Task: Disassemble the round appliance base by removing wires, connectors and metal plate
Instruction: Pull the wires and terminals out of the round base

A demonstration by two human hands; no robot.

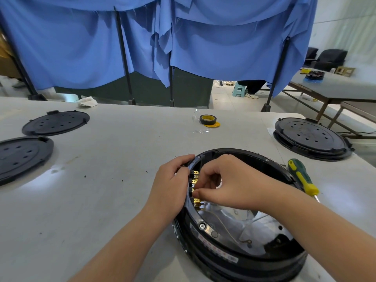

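**Both hands at the brass terminals inside the base**

The round black base point(240, 255) lies open side up on the white table point(114, 180), near the front edge and right of centre. Inside it a shiny metal plate point(250, 226) covers the bottom, and a thin wire point(225, 226) curves across the plate to a small ring lug. A row of brass connectors point(197, 188) stands along the inner wall on the base's left side.

The left hand point(171, 186) grips the left rim of the base, its fingers curled over the edge and its palm against the outer wall. The right hand point(230, 182) reaches in from the right, above the plate, with its fingers curled and thumb and fingertips pressed together at the connector row. It seems to pinch one connector, but the fingers hide exactly which piece they hold.

A green and yellow screwdriver point(303, 177) lies on the table just beside the base's right rim. Two black perforated covers point(56, 123) point(20, 157) lie at the left of the table, well apart from the base. Another cover on a base point(311, 137) sits at the far right. A roll of tape point(208, 119) rests farther back near the middle, and blue cloth point(183, 43) hangs behind the table.
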